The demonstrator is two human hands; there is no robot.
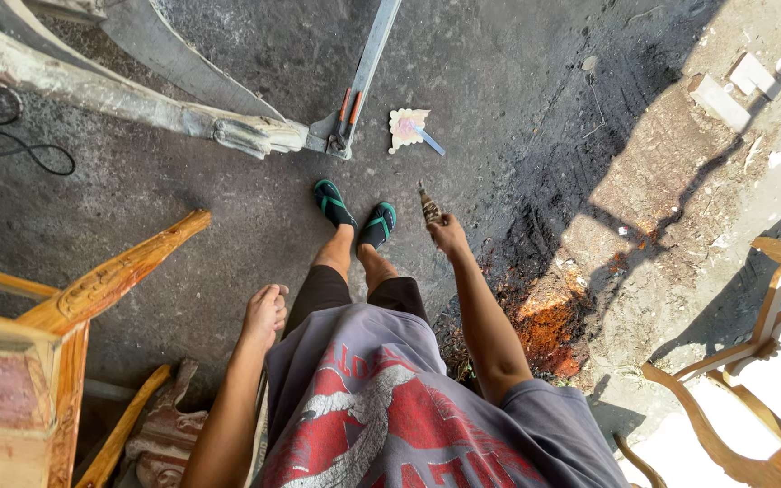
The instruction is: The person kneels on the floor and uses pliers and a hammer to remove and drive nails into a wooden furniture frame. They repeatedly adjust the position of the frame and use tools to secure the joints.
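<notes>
I look straight down at my legs and my feet in green-and-black sandals (354, 215) on a dark concrete floor. My right hand (449, 237) is closed around a small brownish tool or brush (429, 208) whose tip points away from me. With its fingers curled into a loose fist and nothing visible in it, my left hand (264, 312) hangs by my thigh. Ahead of my feet lies a small cream-coloured piece with a pink smear (406, 126) and a blue-handled stick (428, 141) resting on it.
A carved whitish furniture frame (246, 136) and a grey metal bar (368, 63) with orange-handled pliers (345, 113) lie ahead. Carved wooden furniture (92, 289) stands at left, a bare wooden chair frame (770, 361) at right. A black cable (11, 136) loops at far left.
</notes>
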